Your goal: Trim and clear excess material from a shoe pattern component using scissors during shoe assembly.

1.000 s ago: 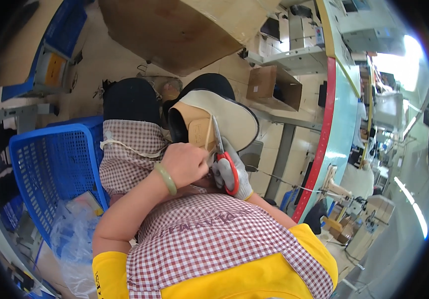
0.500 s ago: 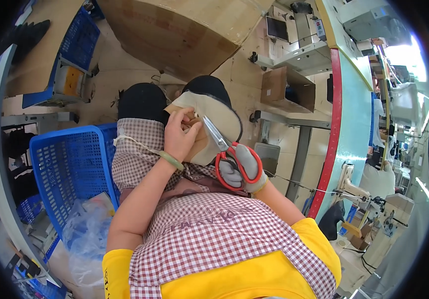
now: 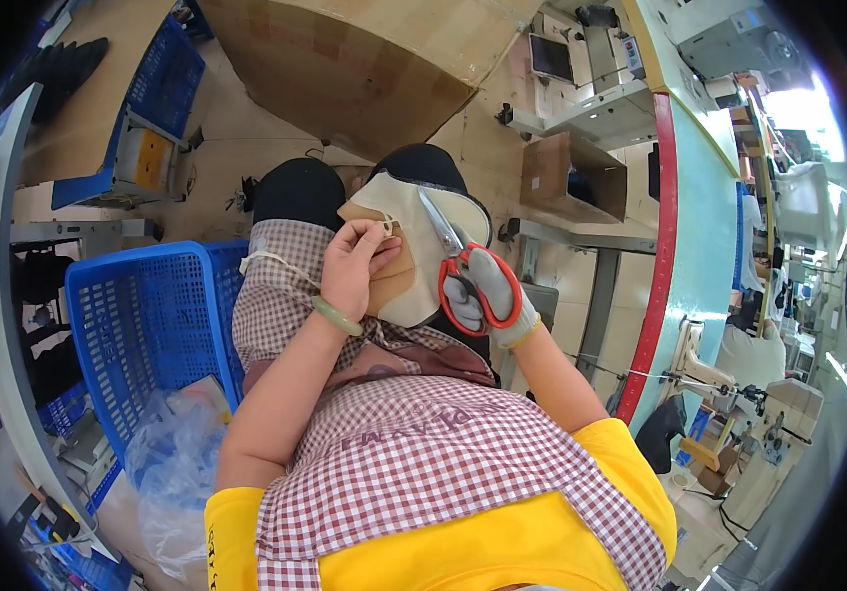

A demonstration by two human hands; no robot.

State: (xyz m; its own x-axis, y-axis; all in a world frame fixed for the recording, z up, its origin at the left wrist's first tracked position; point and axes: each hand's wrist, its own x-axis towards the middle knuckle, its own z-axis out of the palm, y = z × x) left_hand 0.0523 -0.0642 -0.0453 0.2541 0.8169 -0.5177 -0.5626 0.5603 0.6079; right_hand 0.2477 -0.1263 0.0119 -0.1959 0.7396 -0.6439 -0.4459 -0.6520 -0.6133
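Across my lap lies a flat cream piece of material [image 3: 423,236] with a dark curved edge and a tan part [image 3: 399,281] on it. My left hand [image 3: 353,266], bare with a green bangle, rests over the tan part. Its thumb and forefinger pinch a small pale strip [image 3: 388,228], which looks like a thin loop. My right hand [image 3: 497,295], in a grey glove, holds red-handled scissors [image 3: 453,251], its fingers through the handles. The blades look closed, tips pointing away from me over the cream material, a little right of my left fingers.
A blue plastic basket [image 3: 153,295] stands at my left, with a clear plastic bag [image 3: 172,463] by it. Ahead is a large cardboard box [image 3: 345,74]. A smaller open carton [image 3: 552,177] sits farther right. A red-edged table [image 3: 655,286] with a sewing machine [image 3: 694,360] runs along my right.
The scissors have moved right and farther from me, their tips away from my left fingers. My left hand has stayed nearly in place, and the pale strip now shows at its fingertips.
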